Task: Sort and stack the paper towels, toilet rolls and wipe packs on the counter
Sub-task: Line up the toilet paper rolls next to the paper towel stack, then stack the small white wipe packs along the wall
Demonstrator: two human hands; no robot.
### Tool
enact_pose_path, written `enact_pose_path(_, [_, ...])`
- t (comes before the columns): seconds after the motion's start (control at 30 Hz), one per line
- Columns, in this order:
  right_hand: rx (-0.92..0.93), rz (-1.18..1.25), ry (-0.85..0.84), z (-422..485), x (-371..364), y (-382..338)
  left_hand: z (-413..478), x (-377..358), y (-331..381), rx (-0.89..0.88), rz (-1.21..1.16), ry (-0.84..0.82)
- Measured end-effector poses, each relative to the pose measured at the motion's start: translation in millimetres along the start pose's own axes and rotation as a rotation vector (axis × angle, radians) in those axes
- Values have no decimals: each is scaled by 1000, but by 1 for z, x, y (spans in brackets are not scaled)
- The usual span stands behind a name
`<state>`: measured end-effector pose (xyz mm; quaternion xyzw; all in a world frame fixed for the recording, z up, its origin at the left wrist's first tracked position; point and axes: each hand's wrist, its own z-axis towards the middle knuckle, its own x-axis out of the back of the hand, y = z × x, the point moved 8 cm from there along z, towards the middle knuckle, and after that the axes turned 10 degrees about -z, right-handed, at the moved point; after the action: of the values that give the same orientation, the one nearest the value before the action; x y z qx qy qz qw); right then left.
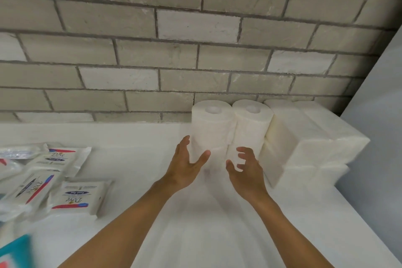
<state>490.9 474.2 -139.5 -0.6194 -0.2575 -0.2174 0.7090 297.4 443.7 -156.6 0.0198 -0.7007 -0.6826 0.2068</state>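
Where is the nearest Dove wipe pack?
In the head view, the Dove wipe pack lies on the counter at lower left, beside other wipe packs, left of the left hand.

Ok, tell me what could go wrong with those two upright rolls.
1. The left roll and right roll stand tall on end; a nudge from the left hand, which touches one, or the right hand could topple them.
2. A toppled roll might travel across the counter toward the loose wipe packs.
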Motion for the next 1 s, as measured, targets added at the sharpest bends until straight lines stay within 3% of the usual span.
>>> enact_pose_path(0.23, [162, 67, -167, -59, -41, -57, -65, 53, 3, -89, 81, -46])
enact_pose_path(0.57, [263, 51, -360, -134, -115, -126, -156, 180, -32, -131, 162, 72])
enact_pose_path(0.77, [300, 31, -535, -177, -172, -149, -194, 257, -66, -45, 276, 90])
enact_pose_path(1.0, [243, -86, -533, -188, -232, -162, -204, 317, -91, 29, 352, 113])
